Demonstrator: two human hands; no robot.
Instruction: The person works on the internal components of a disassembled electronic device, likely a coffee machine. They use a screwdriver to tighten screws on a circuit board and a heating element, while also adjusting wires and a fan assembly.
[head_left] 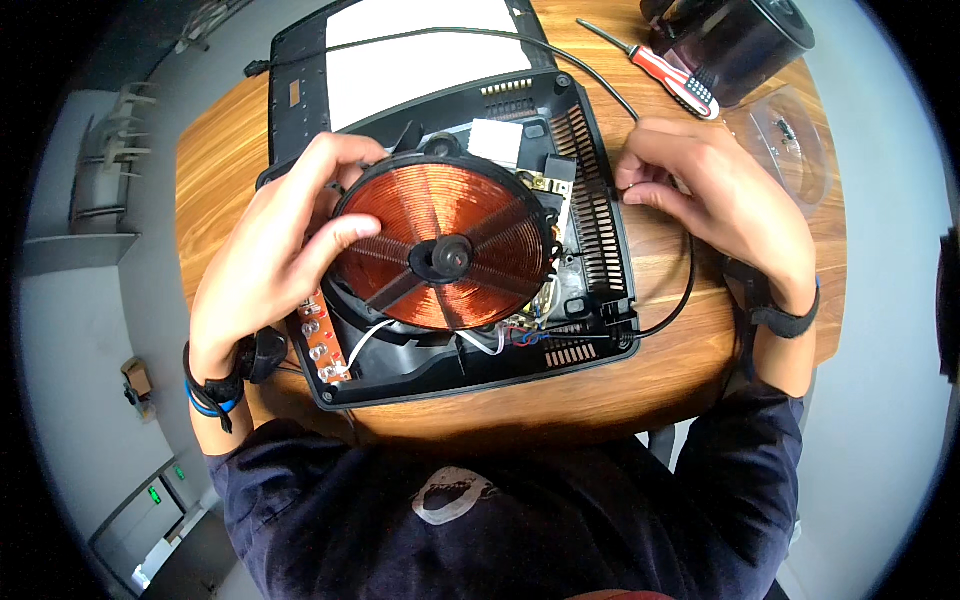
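Observation:
My left hand [270, 235] grips the left rim of a round copper induction coil [425, 290], thumb on top and the other fingers curled behind the edge. Tilted slightly, the coil sits over an uncovered black plastic housing [420, 378], covering much of its inside. My right hand [715, 185] is closed in a pinch beside the housing's slotted right wall; what its fingertips hold, if anything, is too small to make out. A black power cord [691, 275] runs beneath that hand into the housing's near right corner. White wires [482, 345] run from under the coil.
An orange circuit board [318, 345] lies in the housing's left side. Behind is a black-framed panel with a white surface [415, 65]. A red-and-white screwdriver [672, 80], a dark container [730, 45] and a clear dish [800, 165] with small screws stand on the wooden table [215, 155].

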